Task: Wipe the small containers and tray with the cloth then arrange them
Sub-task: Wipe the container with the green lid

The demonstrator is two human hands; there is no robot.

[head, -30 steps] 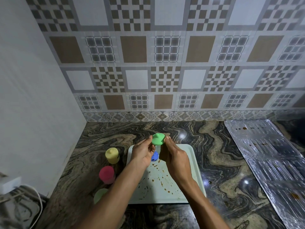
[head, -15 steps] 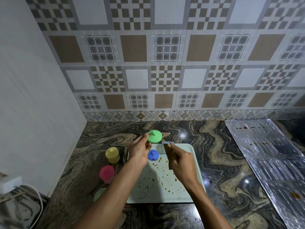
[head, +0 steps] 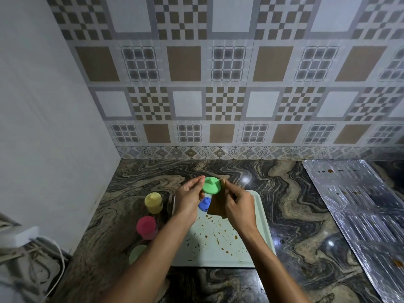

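My left hand (head: 188, 199) holds a small container with a green lid (head: 211, 185) up above the far end of the pale tray (head: 263, 224). My right hand (head: 239, 205) grips a brown cloth (head: 215, 206) and presses its top edge against the green lid's right side. A blue-lidded container (head: 204, 204) stands on the tray just below the green one, partly hidden by the cloth. The tray carries brown spots and smears. Left of the tray on the marble counter stand a yellow container (head: 153, 202), a pink one (head: 146, 226) and a light green one (head: 137, 253), the last partly behind my left forearm.
A foil sheet (head: 360, 215) with brown stains covers the counter at the right. A tiled wall runs along the back and a plain white wall along the left. A white box with cables (head: 19, 239) sits at the lower left.
The green-lidded container dipped toward my left hand and came back up. My right hand, briefly apart from it, now presses the cloth against the lid again.
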